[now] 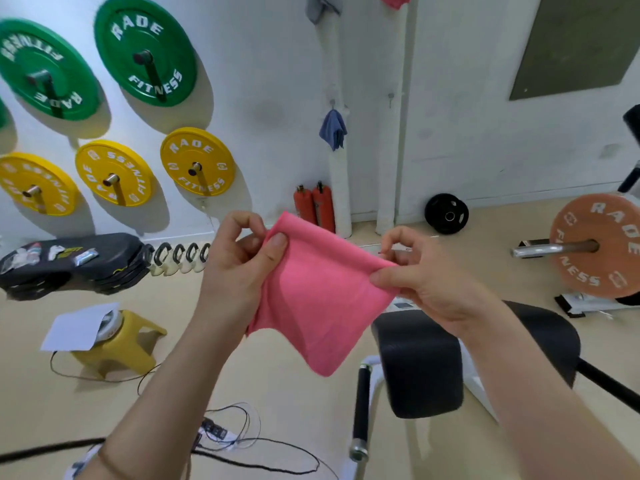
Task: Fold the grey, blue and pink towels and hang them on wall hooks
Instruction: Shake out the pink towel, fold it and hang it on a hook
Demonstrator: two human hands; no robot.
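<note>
**Centre of frame.** A person's left hand (239, 268) and right hand (429, 285) are holding the pink towel (322, 299) up in the air, stretched between them. The left fingers (277, 242) and thumb are pinching its upper left corner. The right fingers are closed on its upper right edge. The towel is hanging as a small panel, seemingly already doubled, with its lowest corner pointing at the floor.

**Upper centre.** The blue towel (333, 131) is hanging from a wall hook. The grey towel (320, 8) is showing at the top edge, cut off by the frame. Just right of the blue towel, a bare hook (390, 98) is standing free.

**Judged step.** The person is folding the pink towel, apparently the last of the three. The next move is probably calling for one more fold or a gathered corner, then a reach up to the bare hook.
</note>
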